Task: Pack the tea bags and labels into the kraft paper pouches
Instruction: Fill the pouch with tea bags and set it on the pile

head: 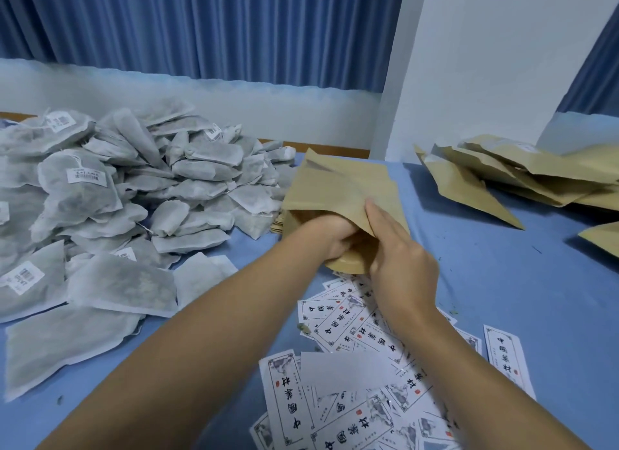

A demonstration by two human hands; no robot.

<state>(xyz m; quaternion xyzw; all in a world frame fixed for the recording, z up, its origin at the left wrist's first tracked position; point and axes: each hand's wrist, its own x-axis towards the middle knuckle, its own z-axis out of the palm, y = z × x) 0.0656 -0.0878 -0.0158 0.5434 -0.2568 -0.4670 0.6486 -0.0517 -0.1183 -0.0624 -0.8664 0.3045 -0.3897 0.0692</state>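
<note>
In the middle, 1 kraft paper pouch (338, 188) is held up just above the blue table cover (502, 282), its mouth turned toward the person. The left hand (335, 236) is pushed into this mouth; its fingers are hidden by the paper, so I cannot tell how far they are open or if they hold something. The right hand (402, 265) grips the pouch at the mouth's edge on the 3 o'clock side, the fingers lying rather straight on the outer face (the thumb is hidden). The tea bags (134, 188) lie in a big grey heap at 9 o'clock from the pouch, some with small white stickers. The labels (351, 382) are spread at 6 o'clock, partly under both forearms. More kraft pouches (522, 174) are piled at 2 o'clock, well apart.
</note>
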